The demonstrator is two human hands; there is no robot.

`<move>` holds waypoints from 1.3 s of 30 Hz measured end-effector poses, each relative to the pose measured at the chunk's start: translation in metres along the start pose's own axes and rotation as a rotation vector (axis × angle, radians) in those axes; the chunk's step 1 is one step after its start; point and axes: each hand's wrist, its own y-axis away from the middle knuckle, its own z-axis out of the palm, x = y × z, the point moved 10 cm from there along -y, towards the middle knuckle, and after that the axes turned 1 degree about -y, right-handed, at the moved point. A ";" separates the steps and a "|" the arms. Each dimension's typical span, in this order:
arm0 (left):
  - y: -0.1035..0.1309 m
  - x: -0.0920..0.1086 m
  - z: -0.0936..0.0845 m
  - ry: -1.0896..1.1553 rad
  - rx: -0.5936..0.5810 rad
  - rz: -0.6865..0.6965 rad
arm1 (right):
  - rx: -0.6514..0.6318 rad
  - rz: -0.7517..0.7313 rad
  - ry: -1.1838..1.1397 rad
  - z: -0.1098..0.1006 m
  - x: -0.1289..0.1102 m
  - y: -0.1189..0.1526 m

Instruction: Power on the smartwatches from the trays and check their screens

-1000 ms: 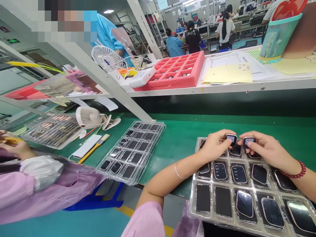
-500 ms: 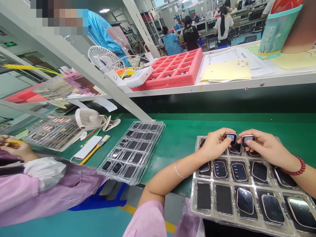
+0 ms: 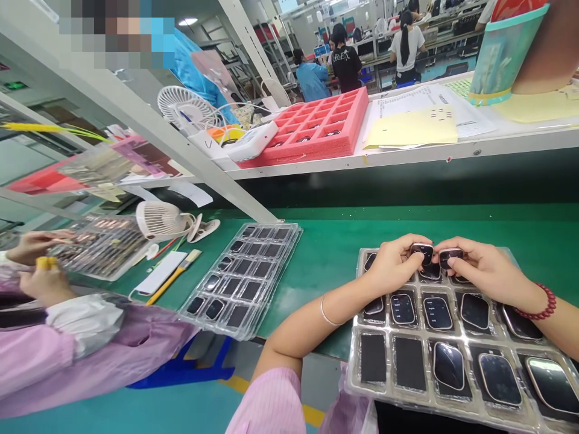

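My left hand (image 3: 394,265) pinches a smartwatch body (image 3: 421,251) between thumb and fingers, its dark screen tilted up. Close beside it, my right hand (image 3: 487,270) grips a second smartwatch body (image 3: 448,255), with the thumb over its screen. Both hands hover above the far rows of a clear plastic tray (image 3: 389,361). Strapless watches with metal-coloured rims lie in many of its pockets. Lit text shows on two of them, including one watch (image 3: 438,313) in the middle row. Two near-left pockets show only black lining (image 3: 373,359).
Left of me on the green bench, a stack of clear trays (image 3: 256,289) holds a few watches. Beyond lie a brush (image 3: 174,277), a white bar (image 3: 163,271) and a small fan (image 3: 160,220). A co-worker's hands (image 3: 47,280) work at far left. A shelf (image 3: 407,147) carries a red foam tray (image 3: 357,123).
The QR codes on both held watches have given way to mostly dark screens. My hands have barely moved. The co-worker's hands have shifted, one now reaching towards the trays there.
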 end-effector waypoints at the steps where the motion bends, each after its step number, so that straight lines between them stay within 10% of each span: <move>1: 0.000 0.000 0.001 0.001 -0.005 -0.001 | 0.002 -0.004 0.003 0.000 0.000 0.000; 39: -0.002 0.002 -0.005 0.054 0.022 0.016 | -0.032 0.039 -0.162 0.003 -0.003 0.002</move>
